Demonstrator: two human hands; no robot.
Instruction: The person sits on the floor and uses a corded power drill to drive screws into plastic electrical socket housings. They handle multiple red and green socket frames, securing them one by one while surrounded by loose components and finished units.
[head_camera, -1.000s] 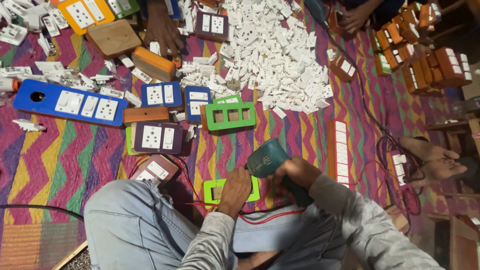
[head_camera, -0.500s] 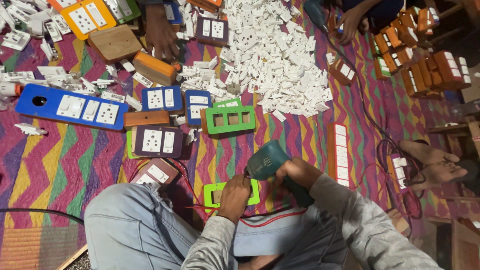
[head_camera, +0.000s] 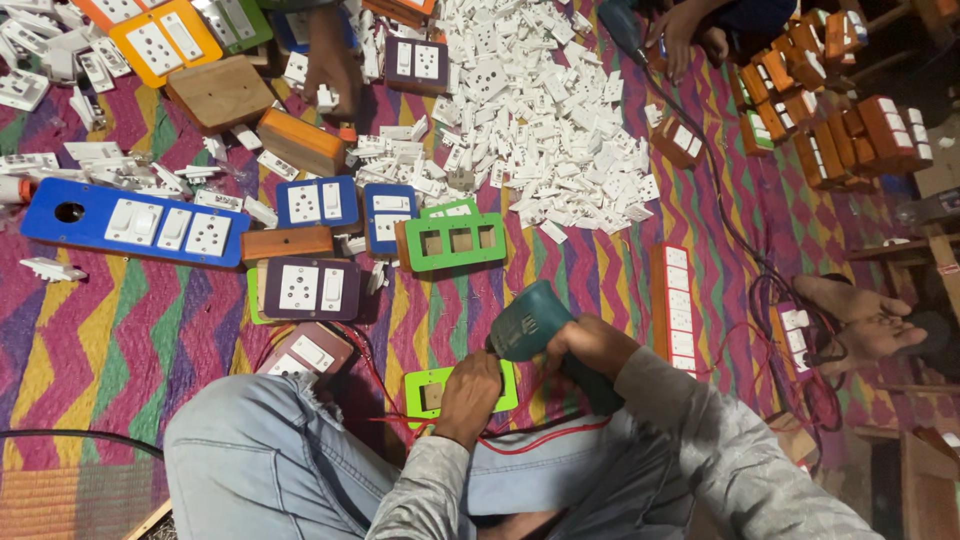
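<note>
Nothing moved: right hand (head_camera: 590, 345) grips teal drill (head_camera: 530, 330) over green plate (head_camera: 432, 390).

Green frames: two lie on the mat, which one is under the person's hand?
The smaller bright green frame by the knee, with the left hand on it and the drill above. The larger green frame lies untouched farther up.

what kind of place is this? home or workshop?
Most likely a small floor workshop assembling electrical switchboards. A big pile of white switches lies on the striped mat, coloured boards sit around it, and the right hand holds a green power drill over a green frame that the left hand steadies.
</note>
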